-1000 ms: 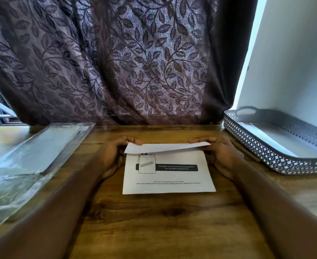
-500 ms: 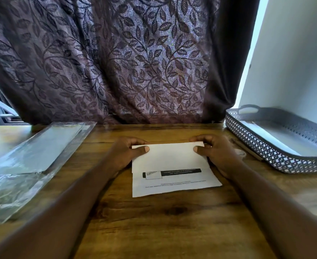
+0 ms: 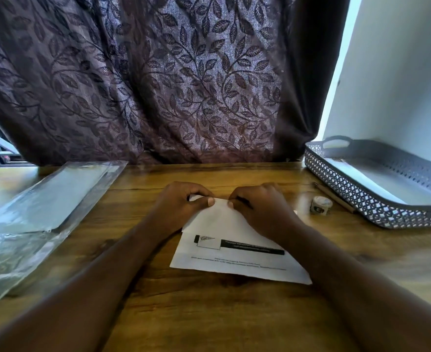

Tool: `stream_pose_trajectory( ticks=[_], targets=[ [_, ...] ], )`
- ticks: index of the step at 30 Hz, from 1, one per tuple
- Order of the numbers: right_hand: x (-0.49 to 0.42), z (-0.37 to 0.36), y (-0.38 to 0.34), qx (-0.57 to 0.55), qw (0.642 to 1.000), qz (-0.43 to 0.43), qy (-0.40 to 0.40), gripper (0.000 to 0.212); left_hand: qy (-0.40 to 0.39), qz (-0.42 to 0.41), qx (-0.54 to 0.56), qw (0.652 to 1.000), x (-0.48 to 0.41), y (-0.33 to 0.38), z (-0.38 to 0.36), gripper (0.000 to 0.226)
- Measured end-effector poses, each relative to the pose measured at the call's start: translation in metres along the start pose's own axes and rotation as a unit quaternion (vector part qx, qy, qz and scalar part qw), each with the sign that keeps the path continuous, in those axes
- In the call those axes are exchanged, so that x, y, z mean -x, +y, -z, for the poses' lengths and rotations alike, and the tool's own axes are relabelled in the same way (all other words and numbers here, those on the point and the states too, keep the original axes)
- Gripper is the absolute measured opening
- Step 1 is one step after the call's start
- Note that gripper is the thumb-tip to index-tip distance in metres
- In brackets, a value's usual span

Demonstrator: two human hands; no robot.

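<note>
**Both thumbs on the crease of a thin sheet**

My left hand [image 3: 181, 205] and my right hand [image 3: 261, 210] sit close together. Each has its fingers curled and its thumb nipping the folded far edge of the white printed sheet of paper [image 3: 237, 261]. My thumb tips are just apart, near the middle of the crease.

The sheet lies in front of me at the centre of the brown wooden table [image 3: 209, 316], turned a little askew. Its far part is doubled over towards me, so the blank back covers the top of the print. A black bar and a few fine lines of text show below the flap.

I judge this sheet to be light, thin and limp. It takes a crease at the slightest pressure and keeps it, so a crooked fold would stay. It should also slide easily on the smooth wood. The place to hold it is right at the fold, pinning it flat. From there I would press outward from the middle towards each corner, with the near half left resting on the table.

Beyond my right hand stands a small white round pot [image 3: 321, 205]. Beside it a thin brown stick [image 3: 335, 198] lies near the grey perforated plastic tray [image 3: 361, 199]. Off to my left lies a clear plastic sleeve [image 3: 44, 204]. A dark purple leaf-patterned curtain [image 3: 158, 85] hangs behind the table.
</note>
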State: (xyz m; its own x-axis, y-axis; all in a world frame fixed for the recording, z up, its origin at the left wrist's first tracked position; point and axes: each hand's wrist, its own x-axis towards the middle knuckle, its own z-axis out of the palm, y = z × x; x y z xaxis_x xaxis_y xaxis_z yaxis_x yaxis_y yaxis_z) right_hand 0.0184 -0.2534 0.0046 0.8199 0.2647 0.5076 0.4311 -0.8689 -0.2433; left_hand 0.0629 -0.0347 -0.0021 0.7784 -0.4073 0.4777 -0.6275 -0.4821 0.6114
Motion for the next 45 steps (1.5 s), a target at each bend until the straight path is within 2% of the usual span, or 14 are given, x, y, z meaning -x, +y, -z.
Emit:
stream_pose_trajectory(
  ticks=[4,9,19,22,25,28,31,33,36,45],
  targets=[
    [-0.002,0.004,0.006,-0.01,0.999,-0.029,-0.025,0.017,0.012,-0.004,0.012,1.0,-0.001,-0.002,0.002,0.011],
    [-0.003,0.013,0.025,-0.08,0.988,-0.107,-0.074,0.017,0.041,0.024,0.035,0.998,-0.002,-0.022,0.013,0.016],
    [0.001,0.017,0.047,-0.139,0.975,-0.163,-0.053,0.01,0.062,0.07,0.013,0.996,0.0,-0.032,0.024,0.004],
    [0.002,0.016,0.044,-0.142,0.976,-0.164,-0.029,0.008,0.045,0.074,-0.034,0.996,-0.002,-0.037,0.024,0.011],
    [0.001,0.014,0.029,-0.122,0.982,-0.142,0.006,0.007,0.074,0.073,-0.104,0.989,-0.003,-0.03,0.025,0.018],
    [-0.001,0.009,0.008,-0.106,0.988,-0.109,0.016,0.009,0.077,-0.013,-0.177,0.981,-0.001,-0.006,0.015,0.024],
    [0.0,0.004,-0.006,-0.109,0.991,-0.065,0.03,0.01,0.019,-0.084,-0.219,0.972,-0.002,0.025,-0.004,0.039],
    [0.001,0.002,-0.008,-0.113,0.992,-0.031,0.048,0.009,0.01,-0.09,-0.257,0.962,-0.004,0.031,-0.016,0.029],
    [0.001,0.002,-0.002,-0.11,0.992,-0.037,0.047,0.008,0.045,-0.104,-0.258,0.96,-0.003,0.029,-0.017,0.018],
    [0.0,0.008,0.027,-0.101,0.988,-0.101,0.052,0.007,0.038,-0.049,-0.237,0.969,-0.003,-0.005,0.008,0.036]
  ],
)
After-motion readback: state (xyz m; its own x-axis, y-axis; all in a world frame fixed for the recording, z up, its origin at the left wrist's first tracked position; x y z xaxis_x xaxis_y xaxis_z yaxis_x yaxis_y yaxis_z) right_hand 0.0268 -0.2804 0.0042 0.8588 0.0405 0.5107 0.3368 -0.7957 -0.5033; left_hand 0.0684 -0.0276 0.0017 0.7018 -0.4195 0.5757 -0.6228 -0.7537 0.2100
